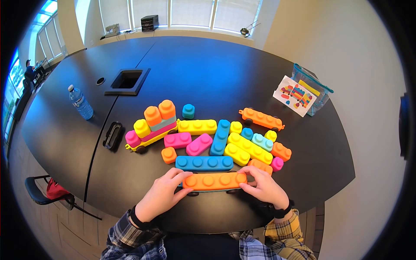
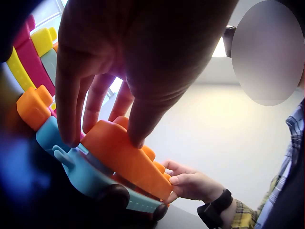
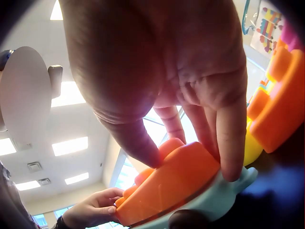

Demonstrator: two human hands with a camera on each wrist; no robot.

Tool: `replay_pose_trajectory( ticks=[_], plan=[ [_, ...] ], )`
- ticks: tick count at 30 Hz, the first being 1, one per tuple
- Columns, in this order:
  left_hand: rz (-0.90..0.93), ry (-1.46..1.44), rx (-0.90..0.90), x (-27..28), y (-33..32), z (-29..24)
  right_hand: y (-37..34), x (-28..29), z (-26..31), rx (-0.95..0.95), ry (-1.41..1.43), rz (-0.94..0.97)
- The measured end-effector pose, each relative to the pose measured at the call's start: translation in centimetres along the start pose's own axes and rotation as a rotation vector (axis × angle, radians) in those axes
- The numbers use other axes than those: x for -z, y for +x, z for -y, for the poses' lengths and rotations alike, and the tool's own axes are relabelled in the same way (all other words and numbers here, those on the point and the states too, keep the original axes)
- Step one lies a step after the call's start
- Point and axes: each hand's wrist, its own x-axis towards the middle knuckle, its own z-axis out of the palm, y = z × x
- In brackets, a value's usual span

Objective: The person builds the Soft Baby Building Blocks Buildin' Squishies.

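Note:
A long orange building block with a row of studs lies across the near side of the table. My left hand pinches its left end between thumb and fingers. At the opposite end my right hand grips it the same way. Under the block is a light blue wheeled car base with dark wheels and a hitch at its end. In the left wrist view a narrow gap shows between the block and the base. Just beyond them lies a long blue block.
Several loose blocks spread beyond my hands, including a yellow one. A built-up yellow wagon stands left, an orange wheeled base farther right. A water bottle, a black case and a picture card against a clear bag are farther out.

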Motion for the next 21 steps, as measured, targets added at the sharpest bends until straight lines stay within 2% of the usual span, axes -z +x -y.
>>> replay_pose_trajectory(
  ticks=[5, 7, 12, 21],
  plan=[
    [-0.031, 0.048, -0.004, -0.1, 0.1, 0.4, 0.1, -0.4, -0.5, 0.035, -0.012, 0.028],
    [-0.022, 0.038, 0.013, 0.0, 0.0, 0.4, 0.1, -0.6, -0.2, 0.045, -0.108, 0.023],
    [-0.037, 0.031, 0.011, -0.2, 0.1, 0.4, -0.1, -1.0, 0.4, 0.008, -0.145, -0.002],
    [-0.032, 0.037, 0.022, 0.2, 0.2, 0.4, -0.4, -1.8, 0.3, 0.033, -0.123, -0.057]
  ],
)
